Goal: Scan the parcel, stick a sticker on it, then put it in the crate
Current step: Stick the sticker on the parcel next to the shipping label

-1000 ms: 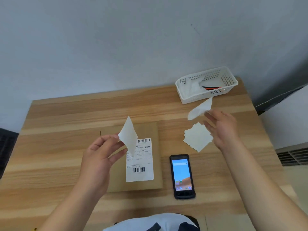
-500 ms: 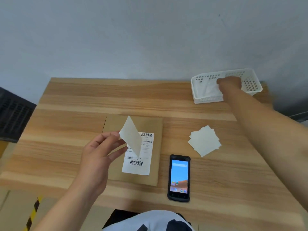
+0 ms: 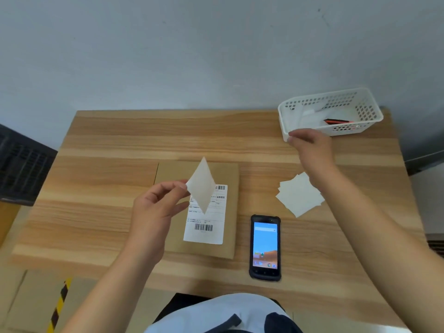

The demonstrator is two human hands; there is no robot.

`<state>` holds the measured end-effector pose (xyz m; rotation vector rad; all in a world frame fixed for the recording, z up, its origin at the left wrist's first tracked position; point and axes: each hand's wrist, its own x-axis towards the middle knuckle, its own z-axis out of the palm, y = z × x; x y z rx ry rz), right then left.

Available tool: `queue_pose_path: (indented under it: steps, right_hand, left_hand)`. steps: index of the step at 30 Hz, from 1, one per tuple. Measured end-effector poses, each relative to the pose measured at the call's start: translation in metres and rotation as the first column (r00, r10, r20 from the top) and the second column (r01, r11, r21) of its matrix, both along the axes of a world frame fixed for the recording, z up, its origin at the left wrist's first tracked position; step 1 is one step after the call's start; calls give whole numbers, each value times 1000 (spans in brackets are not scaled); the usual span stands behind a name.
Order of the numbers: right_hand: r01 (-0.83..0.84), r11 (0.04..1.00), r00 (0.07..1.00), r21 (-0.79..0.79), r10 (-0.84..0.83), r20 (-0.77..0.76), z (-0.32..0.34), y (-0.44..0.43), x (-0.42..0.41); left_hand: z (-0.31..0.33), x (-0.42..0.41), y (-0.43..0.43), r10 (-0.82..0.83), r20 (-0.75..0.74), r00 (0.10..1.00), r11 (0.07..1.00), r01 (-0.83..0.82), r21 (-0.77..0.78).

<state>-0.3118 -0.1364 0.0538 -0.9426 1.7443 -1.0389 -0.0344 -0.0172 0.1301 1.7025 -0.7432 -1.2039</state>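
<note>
Light wood-grain worktop [image 3: 108, 164] fills mid frame. Flat brown cardboard parcel [image 3: 230, 212] lies at centre, white printed shipping label [image 3: 206, 227] on its top face, barcodes showing. White perforated plastic basket [image 3: 331, 111] sits upper right, at the worktop's far edge. Black handheld scanner with lit screen [image 3: 265, 247] lies just right of the parcel; loose stack of white sticker sheets [image 3: 299, 194] lies right of centre.

Left hand [image 3: 153, 212]: grip pinches one corner of a white diamond-hung sticker [image 3: 201, 186], raised over the label. Right hand [image 3: 310, 150]: in front of the basket's near left corner, fingers curled, apparently empty; cannot tell for certain.

Step in hand, judged: sticking. Do well: lay the sticker on bare cardboard, clear of barcodes; land one edge first, smooth flat with the free right hand.
</note>
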Motion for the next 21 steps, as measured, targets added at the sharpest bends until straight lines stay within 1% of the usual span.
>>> queue_pose_path:
  steps: [4,6,7,9,11,12,15,19,21]
  right_hand:
    - [-201,977,977,-70,205,51,28,65,50]
    - [-282,950,957,-135,287,25,44,85,67]
    - [-328,929,944,-172,329,-24,51,94,75]
    - [-439,874,893,-207,398,-211,60,108,86]
    - [-569,807,773,-160,457,-440,68,114,96]
    - [-619,776,710,-121,487,-509,73,115,100]
    - [-691,722,588,-25,543,-599,86,115,111]
    - [-717,696,501,23,538,-678,99,117,126]
    - [-729,683,474,36,543,-693,103,119,135]
  left_hand:
    - [-3,9,-4,-131,98,987,991,131,3]
    - [-3,14,-4,-209,152,966,978,211,3]
    - [-3,17,-4,-255,177,951,966,258,4]
    - [-2,22,-3,-343,201,917,937,349,8]
    - [0,28,-2,-411,187,892,909,417,12]
    - [1,32,-2,-440,179,880,895,445,11]
    - [6,44,0,-510,160,845,855,518,-10]
    - [10,60,1,-597,160,786,790,611,-55]
    - [11,69,1,-623,162,766,764,639,-85]
